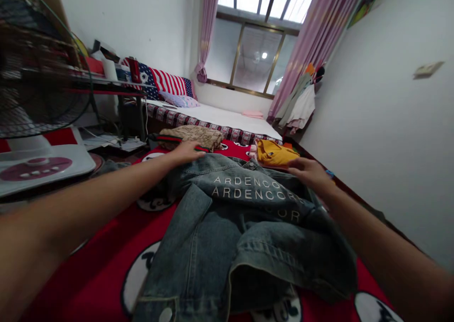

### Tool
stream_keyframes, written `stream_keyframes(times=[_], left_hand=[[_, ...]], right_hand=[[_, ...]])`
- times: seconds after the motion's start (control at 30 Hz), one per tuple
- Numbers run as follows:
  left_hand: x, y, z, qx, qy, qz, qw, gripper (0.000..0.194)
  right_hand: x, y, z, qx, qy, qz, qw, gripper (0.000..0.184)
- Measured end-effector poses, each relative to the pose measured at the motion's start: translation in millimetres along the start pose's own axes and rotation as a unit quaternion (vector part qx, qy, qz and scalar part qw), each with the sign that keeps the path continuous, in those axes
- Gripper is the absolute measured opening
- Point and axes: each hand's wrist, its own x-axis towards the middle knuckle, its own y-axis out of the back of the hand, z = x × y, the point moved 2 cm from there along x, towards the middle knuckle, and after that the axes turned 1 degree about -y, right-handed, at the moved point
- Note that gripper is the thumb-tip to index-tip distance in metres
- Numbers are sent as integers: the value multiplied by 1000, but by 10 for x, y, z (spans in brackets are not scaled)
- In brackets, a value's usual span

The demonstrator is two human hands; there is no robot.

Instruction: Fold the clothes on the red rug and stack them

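A blue denim jacket [216,218] with white "ARDENCORE" lettering lies spread out, its back facing up and its hem towards me. One sleeve stretches down on the left. Over the jacket's far left shoulder reaches my left hand [187,153], fingers stretched out; whether it presses on the cloth I cannot tell. My right hand [312,172] is at the far right shoulder, thumb and fingers apart, with nothing seen between them. Just beyond it sits a folded yellow garment [275,153]. A folded tan patterned garment [196,135] with a green-and-red stripe lies past my left hand.
Beneath the jacket is a red blanket [102,256] with white-and-black patterns. A floor fan [39,71] stands close on the left, beside a cluttered desk [113,83]. Further back are a bed [227,116] under the window and clothes [301,104] hanging by the right wall.
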Motion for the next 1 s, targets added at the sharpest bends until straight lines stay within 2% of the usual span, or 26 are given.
stream_keyframes(times=[0.1, 0.2, 0.27, 0.33, 0.37, 0.4, 0.47, 0.53, 0.57, 0.6, 0.63, 0.7, 0.77, 0.87, 0.93, 1.0], left_hand=[[-65, -513, 132, 77, 46, -50, 995, 76], [-208, -925, 138, 148, 61, -76, 984, 81], [-293, -1076, 115, 162, 53, -57, 984, 78], [-349, -1141, 85, 163, 52, -36, 985, 77], [-365, -1154, 73, 159, 51, -32, 985, 77], [-376, -1158, 66, 156, 51, -24, 986, 77], [-389, -1141, 63, 155, 60, 24, 986, 75], [-405, -1109, 74, 161, 82, 104, 978, 76], [-414, -1094, 79, 164, 101, 140, 971, 78], [-422, -1083, 83, 166, 122, 162, 965, 82], [-426, -1077, 86, 166, 142, 169, 961, 86], [-426, -1075, 88, 165, 165, 148, 961, 96], [-416, -1076, 90, 171, 162, 111, 966, 103], [-388, -1050, 81, 191, 147, 78, 967, 110], [-347, -1006, 70, 204, 139, 63, 967, 112], [-282, -949, 63, 212, 131, 23, 968, 106]], right_hand=[[43, -368, 63, -92, -10, -36, 995, 49], [29, -670, 212, -159, -97, -59, 981, 82], [11, -774, 313, -151, -155, -120, 969, 81], [-8, -790, 387, -138, -172, -156, 963, 65], [-19, -766, 419, -133, -175, -136, 966, 56], [-34, -726, 455, -125, -185, -86, 971, 48], [-98, -624, 553, -78, -241, 71, 965, 42], [-197, -550, 667, -3, -319, 217, 923, 45], [-242, -533, 713, 31, -347, 262, 900, 47], [-273, -527, 742, 55, -361, 285, 886, 49], [-287, -529, 752, 67, -362, 288, 884, 52], [-270, -560, 720, 58, -336, 231, 911, 63], [-214, -626, 655, 20, -299, 111, 947, 85], [-112, -750, 591, -23, -241, -68, 968, 112], [-39, -818, 576, -20, -194, -142, 971, 118], [31, -857, 562, -28, -158, -173, 972, 110]])
